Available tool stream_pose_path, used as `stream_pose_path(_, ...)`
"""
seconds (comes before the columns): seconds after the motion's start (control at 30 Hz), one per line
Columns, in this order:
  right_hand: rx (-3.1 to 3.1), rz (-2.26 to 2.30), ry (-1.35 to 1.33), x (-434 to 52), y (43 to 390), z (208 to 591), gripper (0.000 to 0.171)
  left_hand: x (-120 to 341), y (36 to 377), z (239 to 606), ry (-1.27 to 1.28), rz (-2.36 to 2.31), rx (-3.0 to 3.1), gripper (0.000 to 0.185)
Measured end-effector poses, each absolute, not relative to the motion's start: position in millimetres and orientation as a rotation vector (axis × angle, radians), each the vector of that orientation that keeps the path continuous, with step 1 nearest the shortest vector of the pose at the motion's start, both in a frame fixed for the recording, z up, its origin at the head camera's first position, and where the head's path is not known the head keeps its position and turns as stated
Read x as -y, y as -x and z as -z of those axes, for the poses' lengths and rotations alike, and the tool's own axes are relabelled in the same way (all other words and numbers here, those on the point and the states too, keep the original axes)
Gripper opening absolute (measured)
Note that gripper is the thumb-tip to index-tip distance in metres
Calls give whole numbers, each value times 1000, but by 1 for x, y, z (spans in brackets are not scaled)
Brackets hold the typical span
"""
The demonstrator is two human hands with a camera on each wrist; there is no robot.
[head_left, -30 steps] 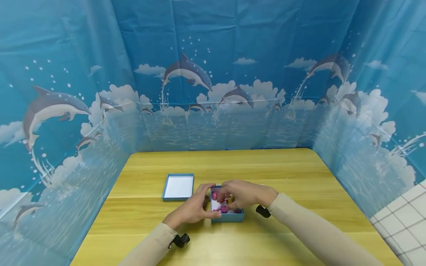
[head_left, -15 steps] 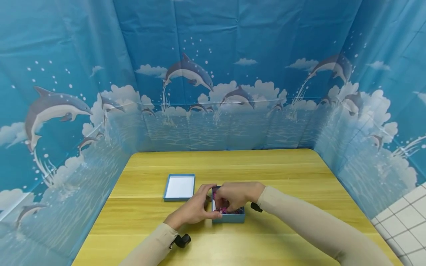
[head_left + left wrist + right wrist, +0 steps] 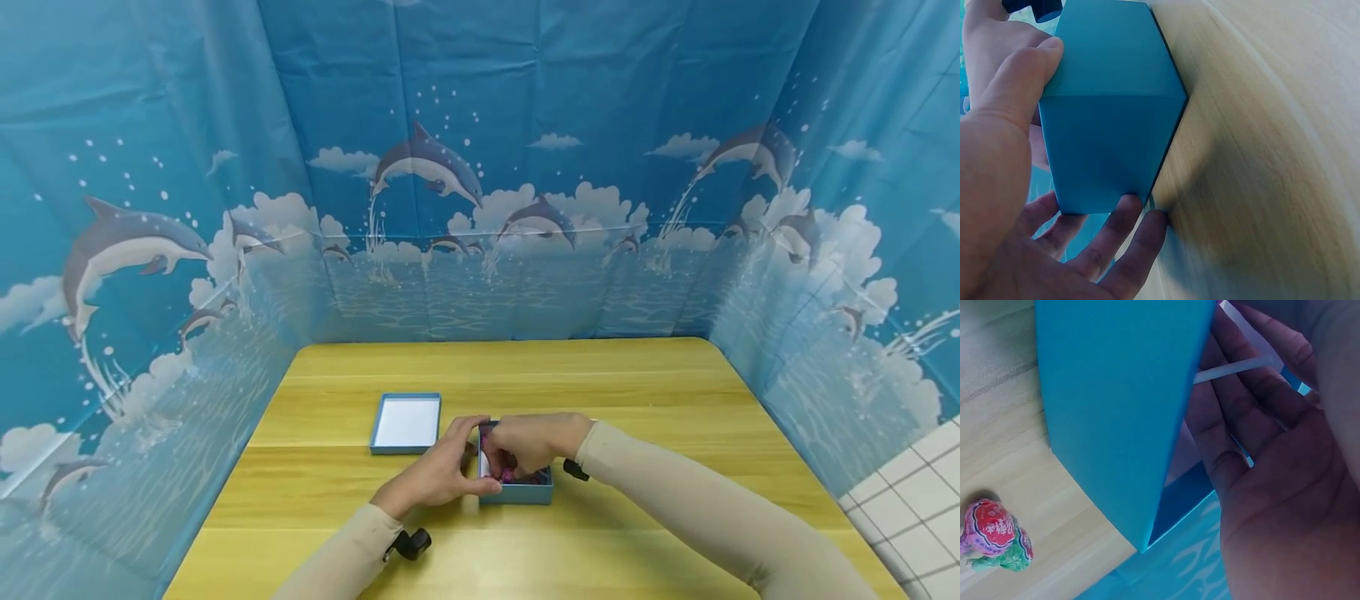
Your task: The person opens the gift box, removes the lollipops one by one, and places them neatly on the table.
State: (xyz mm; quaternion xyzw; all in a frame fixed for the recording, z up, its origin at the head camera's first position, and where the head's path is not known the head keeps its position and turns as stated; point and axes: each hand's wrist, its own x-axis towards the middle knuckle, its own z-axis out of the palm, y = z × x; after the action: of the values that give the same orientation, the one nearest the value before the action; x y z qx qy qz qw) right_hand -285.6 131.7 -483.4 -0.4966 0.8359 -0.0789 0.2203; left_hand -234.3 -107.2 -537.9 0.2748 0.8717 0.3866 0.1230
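A blue box [image 3: 516, 494], its top off, stands on the table with pink-wrapped lollipops [image 3: 507, 476] inside. My left hand [image 3: 438, 471] grips it from the left, thumb at the near wall and fingers round the far side; the left wrist view shows the thumb and fingers against the blue walls [image 3: 1110, 137]. From the right, my right hand [image 3: 528, 440] reaches down into the box with bent fingers. In the right wrist view a white lollipop stick [image 3: 1235, 369] crosses in front of those fingers. Their tips are hidden, so I cannot tell whether they pinch a lollipop.
The box's lid [image 3: 407, 421] lies inside up, left of the box and further back. A red-and-purple lollipop [image 3: 991, 528] and a green one [image 3: 1017, 553] lie on the table outside the box. A dolphin-print curtain [image 3: 480, 283] hangs behind the table [image 3: 637, 375].
My right hand has gone lower into the box; a yellow wrapper seen beneath its fingers earlier is now hidden. My left hand has kept its place on the box.
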Motion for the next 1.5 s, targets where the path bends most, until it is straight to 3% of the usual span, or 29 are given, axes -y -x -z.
stream_pose_path(0.47,-2393,369,1345,-147,273,486,22,102,225,542,-804,-1145,-2539,109)
stream_pose_path(1.5,-2530,762,1372,-181,255,449,22,100,226,532,-780,-1128,-2559,108)
